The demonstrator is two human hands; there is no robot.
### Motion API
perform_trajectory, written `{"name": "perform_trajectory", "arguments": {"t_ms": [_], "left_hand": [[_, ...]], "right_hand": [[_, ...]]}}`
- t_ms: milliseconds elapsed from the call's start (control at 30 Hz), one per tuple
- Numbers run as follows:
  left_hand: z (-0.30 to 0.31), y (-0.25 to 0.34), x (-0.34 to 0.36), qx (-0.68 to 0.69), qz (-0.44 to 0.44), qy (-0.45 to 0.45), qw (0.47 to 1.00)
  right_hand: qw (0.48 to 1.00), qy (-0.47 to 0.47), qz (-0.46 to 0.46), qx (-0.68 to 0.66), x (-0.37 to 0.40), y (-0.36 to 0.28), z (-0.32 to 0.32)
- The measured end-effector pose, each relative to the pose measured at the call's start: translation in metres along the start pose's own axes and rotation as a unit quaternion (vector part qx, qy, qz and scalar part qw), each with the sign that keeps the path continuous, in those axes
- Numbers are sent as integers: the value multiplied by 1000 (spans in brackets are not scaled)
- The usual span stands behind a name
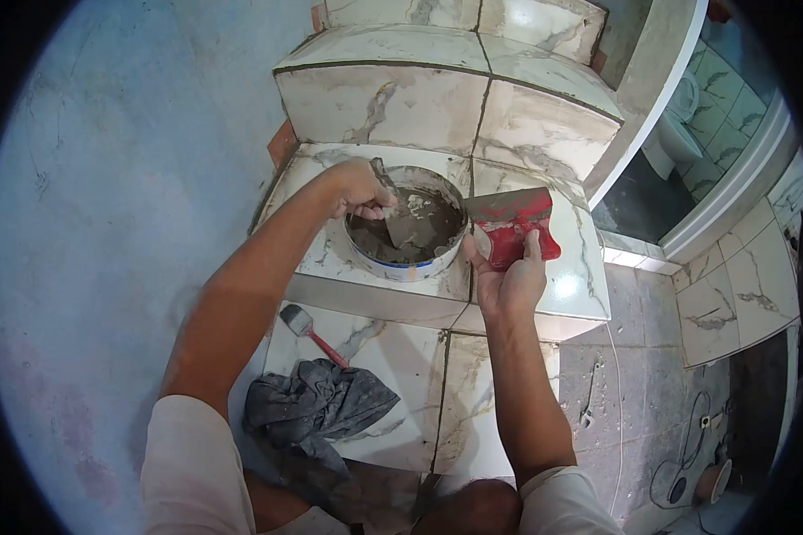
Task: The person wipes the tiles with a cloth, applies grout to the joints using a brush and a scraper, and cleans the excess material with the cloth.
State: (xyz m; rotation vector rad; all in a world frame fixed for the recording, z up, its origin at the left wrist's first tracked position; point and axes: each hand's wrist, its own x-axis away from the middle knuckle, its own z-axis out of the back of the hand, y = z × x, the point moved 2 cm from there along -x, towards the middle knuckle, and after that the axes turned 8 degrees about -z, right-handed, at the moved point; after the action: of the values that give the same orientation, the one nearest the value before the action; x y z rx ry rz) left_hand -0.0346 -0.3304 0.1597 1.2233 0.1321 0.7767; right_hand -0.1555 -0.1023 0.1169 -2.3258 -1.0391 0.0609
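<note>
My left hand (357, 189) is closed around a grout-smeared putty knife (403, 230), its blade dipping into a round white tub (400, 270). Dark grey wet grout (435, 234) coats the tub's inside. To the right of the tub, my right hand (514, 283) grips a red spreader (514, 242) between thumb and fingers. Grey grout covers the spreader's far edge. The tub stands on a marble-patterned tiled step, close to the spreader.
On the lower step lie a brush (310, 330) with a red handle and a crumpled dark cloth (317, 403). More tiled steps (379, 105) rise ahead. A blue wall (152, 178) runs along the left. At right are a doorway, a toilet (676, 138) and a thin cable (617, 401) on the floor.
</note>
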Motion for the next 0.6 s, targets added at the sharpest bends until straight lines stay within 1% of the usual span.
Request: {"name": "perform_trajectory", "arguments": {"t_ms": [33, 133, 200, 267, 300, 367, 400, 467, 567, 600], "left_hand": [[-6, 1, 2, 19, 5, 1, 1000], [-21, 2, 2, 63, 4, -10, 998], [-31, -1, 0, 87, -1, -20, 996], [-40, -5, -1, 159, 7, -42, 986], [-43, -7, -2, 159, 5, -42, 986], [-48, -10, -4, 219, 3, -56, 974], [-48, -9, -2, 219, 2, -56, 974], [-45, -7, 1, 272, 15, -44, 961], [-46, -12, 2, 305, 13, -41, 951], [-47, -14, 3, 305, 11, -41, 951]], "right_hand": [[1000, 2, 17, -14, 3, -1, -1], [999, -11, 20, -49, 1, 1, 2], [999, -9, 21, -41, 3, -1, 2], [999, -9, 21, -33, 4, -2, 1], [999, -8, 21, -39, 4, -2, 0], [999, -7, 22, -43, 5, -4, 0], [999, -4, 22, -38, 6, -5, -1], [999, -1, 24, -33, 7, -8, -1], [999, 2, 32, -30, 7, -17, 2], [998, 7, 49, -25, 5, -22, 4]]}}
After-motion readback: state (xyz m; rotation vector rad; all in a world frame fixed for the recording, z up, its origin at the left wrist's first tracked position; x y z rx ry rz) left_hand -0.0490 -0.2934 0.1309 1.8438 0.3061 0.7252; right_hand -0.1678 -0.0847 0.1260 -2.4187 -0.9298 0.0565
